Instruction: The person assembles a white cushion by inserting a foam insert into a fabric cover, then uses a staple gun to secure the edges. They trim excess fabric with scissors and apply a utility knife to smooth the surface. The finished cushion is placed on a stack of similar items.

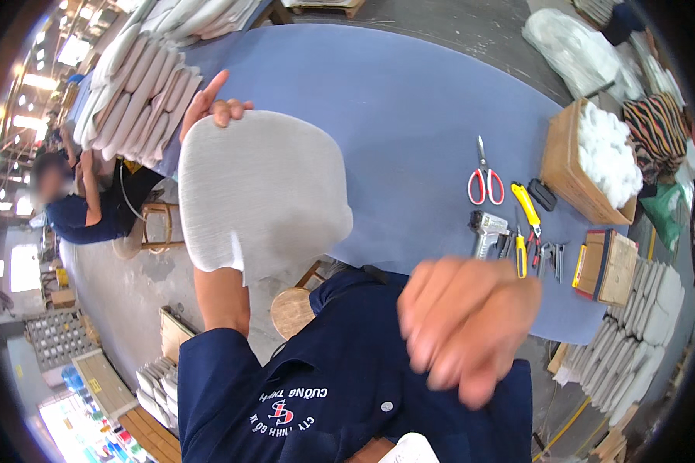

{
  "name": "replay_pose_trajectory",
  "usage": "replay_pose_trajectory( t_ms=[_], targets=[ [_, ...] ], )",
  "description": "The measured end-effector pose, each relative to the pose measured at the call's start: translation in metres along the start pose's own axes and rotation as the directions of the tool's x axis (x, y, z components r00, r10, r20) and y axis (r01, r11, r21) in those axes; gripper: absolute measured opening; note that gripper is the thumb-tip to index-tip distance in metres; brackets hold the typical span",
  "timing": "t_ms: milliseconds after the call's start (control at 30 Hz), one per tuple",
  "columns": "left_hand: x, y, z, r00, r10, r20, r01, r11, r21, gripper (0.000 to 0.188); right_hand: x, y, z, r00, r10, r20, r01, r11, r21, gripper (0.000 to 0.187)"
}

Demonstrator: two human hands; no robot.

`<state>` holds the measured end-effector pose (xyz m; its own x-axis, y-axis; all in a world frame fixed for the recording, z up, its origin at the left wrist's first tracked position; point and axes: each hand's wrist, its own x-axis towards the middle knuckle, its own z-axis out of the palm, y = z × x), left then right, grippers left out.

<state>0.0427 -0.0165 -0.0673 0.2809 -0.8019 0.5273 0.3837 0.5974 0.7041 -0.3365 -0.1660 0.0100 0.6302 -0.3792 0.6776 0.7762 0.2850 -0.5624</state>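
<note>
A light grey, cloth-covered seat pad [266, 189] with rounded corners is held up over the table's near left edge. My left hand [215, 109] grips it; the fingers show at its top edge while the forearm passes behind it. Near the pad's lower left edge a narrow white flap [237, 248] sticks out. My right hand [471, 320] is raised close in front of my dark blue shirt, apart from the pad. Its fingers are curled inward and slightly blurred, and whatever lies inside them is hidden.
On the blue table [409, 100] lie red-handled scissors [484, 181], a staple gun [488, 231], a yellow cutter [526, 204] and a screwdriver [521, 251]. A carton of white stuffing [567, 154] stands right. Stacked pads [143, 92] fill the far left, where a person [93, 197] sits.
</note>
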Motion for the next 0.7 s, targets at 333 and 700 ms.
replay_pose_trajectory(
  t_ms=[333,700],
  targets=[
    [-0.022,-0.007,0.045,0.882,0.192,-0.431,-0.103,0.97,0.221,0.051,0.028,0.035,0.078,0.917,-0.396,0.057,0.375,0.9,0.223,0.02],
    [-0.021,-0.003,0.071,0.827,0.167,-0.536,0.006,0.952,0.306,0.05,0.028,0.02,0.084,0.865,-0.474,0.168,0.485,0.874,-0.031,0.008]
  ],
)
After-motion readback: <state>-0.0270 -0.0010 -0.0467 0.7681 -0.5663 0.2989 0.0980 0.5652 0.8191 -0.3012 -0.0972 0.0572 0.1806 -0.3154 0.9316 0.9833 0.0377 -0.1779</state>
